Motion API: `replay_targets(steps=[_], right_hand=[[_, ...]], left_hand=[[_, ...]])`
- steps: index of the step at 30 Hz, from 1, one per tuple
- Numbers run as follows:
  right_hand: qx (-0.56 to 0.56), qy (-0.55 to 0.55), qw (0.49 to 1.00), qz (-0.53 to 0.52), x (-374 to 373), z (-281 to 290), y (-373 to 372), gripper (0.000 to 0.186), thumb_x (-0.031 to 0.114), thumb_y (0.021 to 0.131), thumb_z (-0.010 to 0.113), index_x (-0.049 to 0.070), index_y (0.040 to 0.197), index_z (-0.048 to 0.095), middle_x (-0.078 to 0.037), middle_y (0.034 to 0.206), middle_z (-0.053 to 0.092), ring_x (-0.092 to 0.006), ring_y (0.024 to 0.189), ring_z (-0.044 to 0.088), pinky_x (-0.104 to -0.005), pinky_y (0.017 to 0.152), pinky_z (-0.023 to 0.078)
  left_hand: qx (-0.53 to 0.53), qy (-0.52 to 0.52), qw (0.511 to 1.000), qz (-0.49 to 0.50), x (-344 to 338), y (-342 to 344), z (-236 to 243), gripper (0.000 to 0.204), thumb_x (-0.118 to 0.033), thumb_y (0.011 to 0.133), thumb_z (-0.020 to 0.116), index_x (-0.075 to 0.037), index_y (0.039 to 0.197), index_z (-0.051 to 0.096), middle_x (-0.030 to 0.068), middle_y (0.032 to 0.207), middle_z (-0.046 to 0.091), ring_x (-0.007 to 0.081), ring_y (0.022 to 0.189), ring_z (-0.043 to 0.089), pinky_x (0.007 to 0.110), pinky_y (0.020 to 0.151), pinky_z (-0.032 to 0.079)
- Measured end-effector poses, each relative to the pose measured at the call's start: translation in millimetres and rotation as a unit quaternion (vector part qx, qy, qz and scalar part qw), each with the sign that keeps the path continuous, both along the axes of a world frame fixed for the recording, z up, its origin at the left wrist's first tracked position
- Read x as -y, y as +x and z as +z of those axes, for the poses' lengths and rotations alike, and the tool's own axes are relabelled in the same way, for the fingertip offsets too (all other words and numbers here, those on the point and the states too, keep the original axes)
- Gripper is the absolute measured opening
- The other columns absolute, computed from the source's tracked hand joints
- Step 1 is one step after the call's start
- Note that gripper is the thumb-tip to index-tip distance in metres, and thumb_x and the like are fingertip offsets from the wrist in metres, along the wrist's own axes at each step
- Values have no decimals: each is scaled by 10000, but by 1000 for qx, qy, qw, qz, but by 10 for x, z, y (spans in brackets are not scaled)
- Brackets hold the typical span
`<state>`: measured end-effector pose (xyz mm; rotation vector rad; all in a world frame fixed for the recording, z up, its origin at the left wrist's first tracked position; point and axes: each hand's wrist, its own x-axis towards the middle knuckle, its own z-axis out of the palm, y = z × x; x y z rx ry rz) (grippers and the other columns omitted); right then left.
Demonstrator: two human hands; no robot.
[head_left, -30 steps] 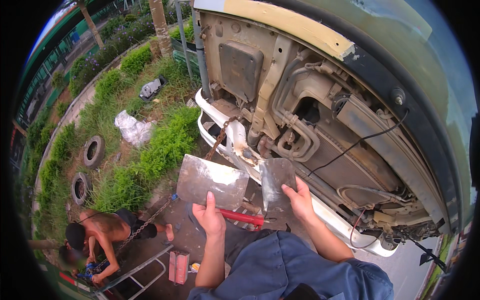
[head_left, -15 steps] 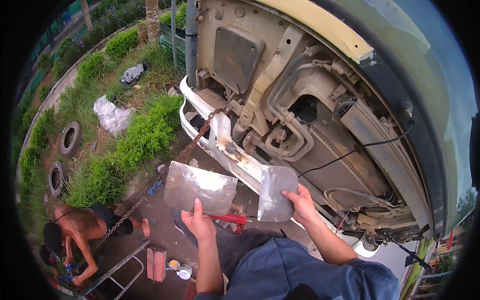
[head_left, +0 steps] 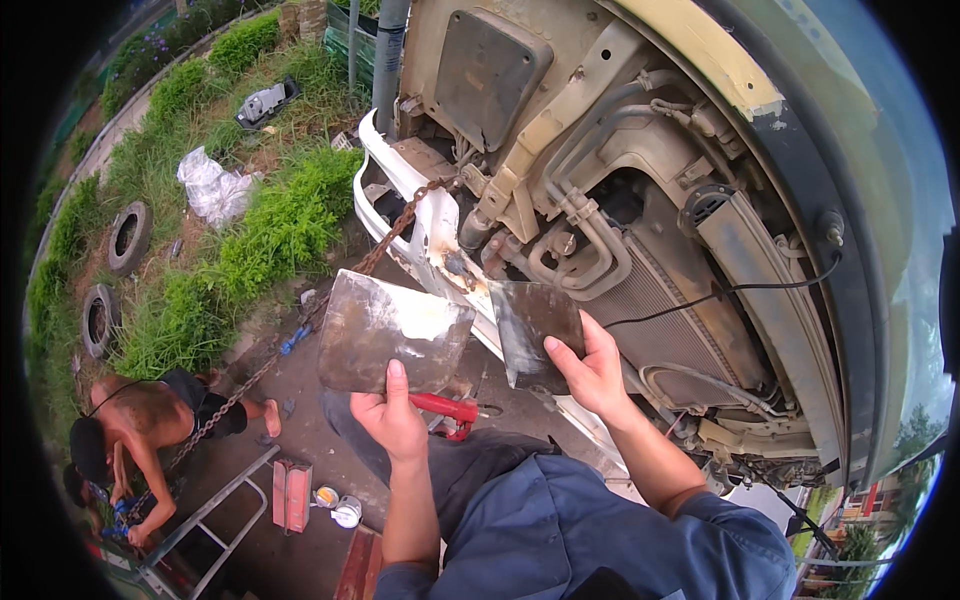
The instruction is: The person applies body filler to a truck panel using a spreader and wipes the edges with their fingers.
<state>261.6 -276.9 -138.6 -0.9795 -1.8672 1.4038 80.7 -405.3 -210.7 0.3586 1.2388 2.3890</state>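
My left hand grips the lower edge of a wide flat metal plate smeared with pale filler. A smaller dark metal spreader blade is held in my right hand, its top edge close to the white bumper beam of a stripped vehicle front. The two plates sit side by side, nearly touching. Behind them are the exposed radiator and hoses. A rusty chain runs from the bumper beam down to the left.
Another person crouches at the lower left by the chain's far end. A red-handled tool, a red can, small tins and a metal ladder frame lie on the pavement. Grass, two tyres and a white bag lie left.
Both hands with their plates have shifted a little toward the bumper beam. The view has moved closer to the vehicle's front, and the crouching person stays at the lower left.
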Motion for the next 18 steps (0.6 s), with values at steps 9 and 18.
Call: replay_targets(steps=[9,18], right_hand=[[-45,-245,965,-80,-9,-355,197,360,-14,894,576,9,1252,541,-59,1101,654,-116,985,611,-276,871,488],[36,-347,932,-94,51,-801,250,350,-14,892,577,7,1240,545,-65,1095,655,-139,967,622,-298,860,504]], left_hand=[[221,31,972,-77,-113,-110,-1017,274,-20,927,577,21,1198,554,105,1162,632,185,1046,606,330,935,465],[300,14,949,-95,92,-143,-1348,309,-54,941,555,0,1245,543,113,1207,622,221,1097,603,359,954,463]])
